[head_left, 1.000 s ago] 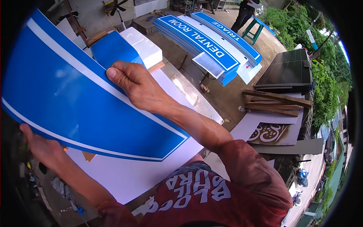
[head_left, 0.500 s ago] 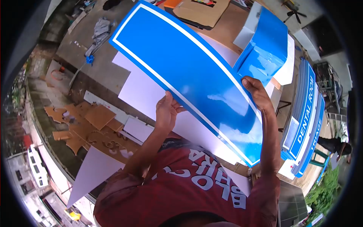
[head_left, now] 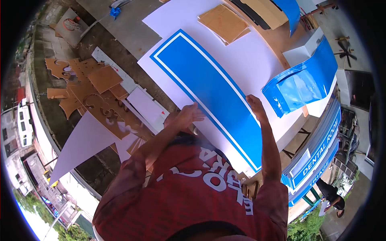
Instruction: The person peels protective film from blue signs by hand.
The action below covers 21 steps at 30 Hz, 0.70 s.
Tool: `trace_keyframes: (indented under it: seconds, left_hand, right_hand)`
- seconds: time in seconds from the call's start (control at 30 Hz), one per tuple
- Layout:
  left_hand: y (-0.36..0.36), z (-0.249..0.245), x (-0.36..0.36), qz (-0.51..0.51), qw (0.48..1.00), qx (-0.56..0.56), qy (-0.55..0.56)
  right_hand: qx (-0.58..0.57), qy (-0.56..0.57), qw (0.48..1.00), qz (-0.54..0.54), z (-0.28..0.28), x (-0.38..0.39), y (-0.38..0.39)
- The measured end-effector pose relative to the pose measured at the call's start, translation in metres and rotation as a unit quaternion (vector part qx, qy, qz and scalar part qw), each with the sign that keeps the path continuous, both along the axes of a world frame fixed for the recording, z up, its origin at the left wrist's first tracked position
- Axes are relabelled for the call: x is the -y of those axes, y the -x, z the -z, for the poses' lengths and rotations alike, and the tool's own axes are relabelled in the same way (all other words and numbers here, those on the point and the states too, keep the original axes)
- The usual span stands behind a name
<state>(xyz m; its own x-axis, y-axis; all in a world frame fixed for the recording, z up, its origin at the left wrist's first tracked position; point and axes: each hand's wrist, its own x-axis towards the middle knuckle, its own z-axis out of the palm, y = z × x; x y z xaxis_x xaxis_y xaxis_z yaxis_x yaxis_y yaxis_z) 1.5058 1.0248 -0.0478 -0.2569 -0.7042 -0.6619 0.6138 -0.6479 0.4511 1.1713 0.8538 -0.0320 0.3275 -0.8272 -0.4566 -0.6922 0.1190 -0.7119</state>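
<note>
Blue panel, white border line, lies over the pale sheet in front of me, long axis slanting from upper left to lower right. My left hand is at its near long edge, fingers apart and extended, a bit blurred; not clamped on anything. My right hand is at the far long edge, fingers bent; can't tell if it's gripping or just touching.

Brown squares sit on the same pale sheet, beyond the panel. Crumpled glossy blue sheet is right of my right hand, apart from the panel. Further right: DENTAL ROOM sign, TRIAGE sign beside it. Brown cut-out boards are off to my left.
</note>
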Motion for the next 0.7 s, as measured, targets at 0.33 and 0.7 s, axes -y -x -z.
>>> trace_keyframes:
  seconds: [0.33, 0.7]
  left_hand:
    - [-0.062, -0.023, 0.048, 0.315, 0.942, 0.113, 0.025]
    - [-0.175, -0.023, 0.092, 0.053, 0.94, 0.328, 0.079]
  right_hand:
    - [-0.079, 0.377, 0.923, 0.005, -0.042, -0.016, -0.026]
    - [0.132, -0.059, 0.974, 0.174, -0.045, -0.125, -0.107]
